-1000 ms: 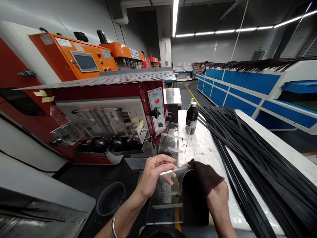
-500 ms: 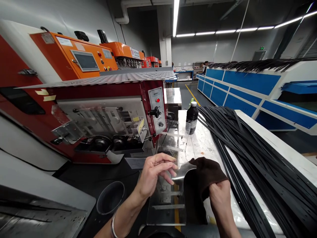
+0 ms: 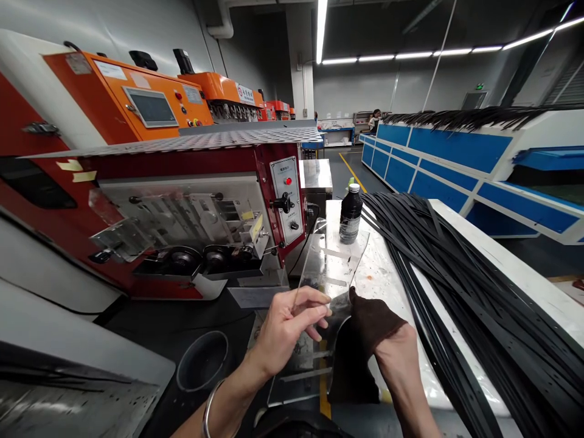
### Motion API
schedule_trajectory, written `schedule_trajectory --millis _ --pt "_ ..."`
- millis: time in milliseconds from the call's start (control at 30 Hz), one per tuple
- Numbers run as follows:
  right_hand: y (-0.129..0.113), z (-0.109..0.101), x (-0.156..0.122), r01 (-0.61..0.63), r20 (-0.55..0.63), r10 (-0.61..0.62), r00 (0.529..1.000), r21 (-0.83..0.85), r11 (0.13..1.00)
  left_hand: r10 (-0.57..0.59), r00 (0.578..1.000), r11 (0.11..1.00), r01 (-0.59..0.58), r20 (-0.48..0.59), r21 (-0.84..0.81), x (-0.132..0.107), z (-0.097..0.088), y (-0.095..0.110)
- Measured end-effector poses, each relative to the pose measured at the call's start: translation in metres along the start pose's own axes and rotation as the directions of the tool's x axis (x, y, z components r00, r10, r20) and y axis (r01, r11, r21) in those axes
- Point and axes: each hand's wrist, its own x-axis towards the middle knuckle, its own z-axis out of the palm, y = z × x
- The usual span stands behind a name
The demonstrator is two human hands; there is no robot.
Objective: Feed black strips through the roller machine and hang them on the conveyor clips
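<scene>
My right hand (image 3: 399, 353) grips a dark brown cloth (image 3: 371, 322), which drapes over its fingers and hangs down at the table's near left edge. A clear plastic sheet (image 3: 335, 252) with pale strips across it lies tilted beside the cloth, partly over the white table (image 3: 378, 261). My left hand (image 3: 292, 325) is in front of the sheet, fingers loosely curled and apart from the thumb, with nothing visible between them. Whether its hidden fingers touch the sheet I cannot make out.
A dark bottle with a white cap (image 3: 350, 214) stands on the table. Long black strips (image 3: 456, 274) cover its right side. To the left is a red machine with a control panel (image 3: 287, 194). A dark bucket (image 3: 203, 362) sits on the floor.
The clear sheet has shifted and turned, its top now further right, nearer the bottle. My left fingers have drawn closer together. My right hand has moved slightly left with the cloth.
</scene>
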Motion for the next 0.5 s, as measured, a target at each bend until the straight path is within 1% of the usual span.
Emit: schedule_trajectory --millis 100,167,233,333,400,467,500 --pt "0.004 -0.005 -0.002 -0.077 0.01 0.078 0.997 -0.063 0.995 -0.006 1.0 0.999 0.006 -0.002 -0.036 0.0 -0.001 -0.001" --pt "0.005 -0.006 -0.003 -0.074 0.045 0.078 0.996 -0.08 0.994 -0.006 1.0 0.998 0.006 -0.004 -0.067 0.001 -0.002 -0.001" --pt "0.007 -0.005 -0.004 -0.039 0.069 0.043 0.997 -0.065 0.997 -0.005 1.0 0.997 0.004 -0.007 -0.075 0.001 -0.002 -0.002" --pt "0.008 -0.004 -0.004 0.003 0.068 0.003 0.998 -0.096 0.995 -0.002 1.0 0.998 0.002 -0.006 -0.055 0.001 -0.002 -0.001" --pt "0.009 -0.006 -0.002 -0.028 0.07 0.04 0.997 -0.154 0.988 -0.004 1.0 0.997 0.004 0.001 -0.073 0.002 -0.003 -0.001" --pt "0.008 -0.012 0.0 -0.075 0.058 0.086 0.995 -0.181 0.981 -0.032 0.999 0.99 0.035 0.026 -0.139 0.004 -0.007 0.0" --pt "0.008 -0.015 0.001 -0.083 0.037 0.091 0.995 -0.178 0.98 -0.051 0.998 0.983 0.057 0.039 -0.175 0.005 -0.01 0.0"
